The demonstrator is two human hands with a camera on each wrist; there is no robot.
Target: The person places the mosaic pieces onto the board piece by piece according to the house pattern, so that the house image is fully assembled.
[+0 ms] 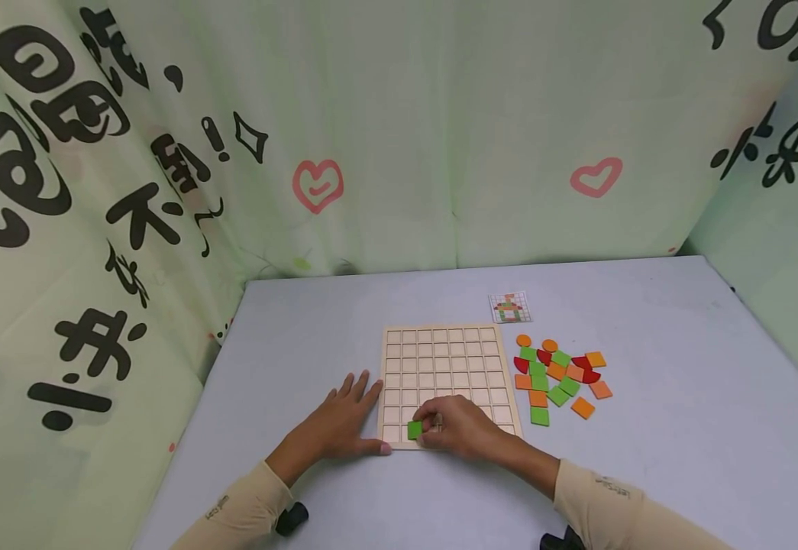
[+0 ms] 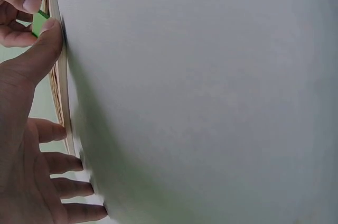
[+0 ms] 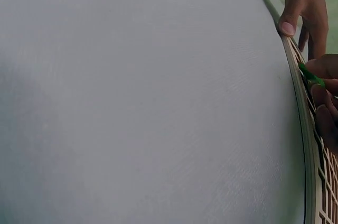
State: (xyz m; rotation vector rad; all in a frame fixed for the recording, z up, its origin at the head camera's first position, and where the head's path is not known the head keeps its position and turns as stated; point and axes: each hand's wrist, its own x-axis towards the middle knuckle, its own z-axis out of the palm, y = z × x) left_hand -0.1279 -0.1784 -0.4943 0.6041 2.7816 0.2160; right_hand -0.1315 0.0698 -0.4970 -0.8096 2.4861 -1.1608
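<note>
In the head view a square wooden grid board (image 1: 440,327) lies flat on the table. My right hand (image 1: 460,428) pinches a green square tile (image 1: 415,430) between thumb and fingers over the board's front row, near its left corner. The tile (image 3: 312,75) is tilted in the right wrist view, low over the cells. My left hand (image 1: 344,418) spreads beside the board's left side, its thumb at the front left corner and its fingers along the edge. The left wrist view has the left hand (image 2: 31,145) with straight fingers against the board's rim (image 2: 59,86).
Right of the board lies a loose group of green tiles (image 1: 539,416), orange tiles (image 1: 583,408), orange discs (image 1: 524,341) and red rounded pieces (image 1: 590,377). A small pattern card (image 1: 510,307) rests behind the board. Printed curtains (image 1: 453,137) surround the pale table (image 1: 316,321).
</note>
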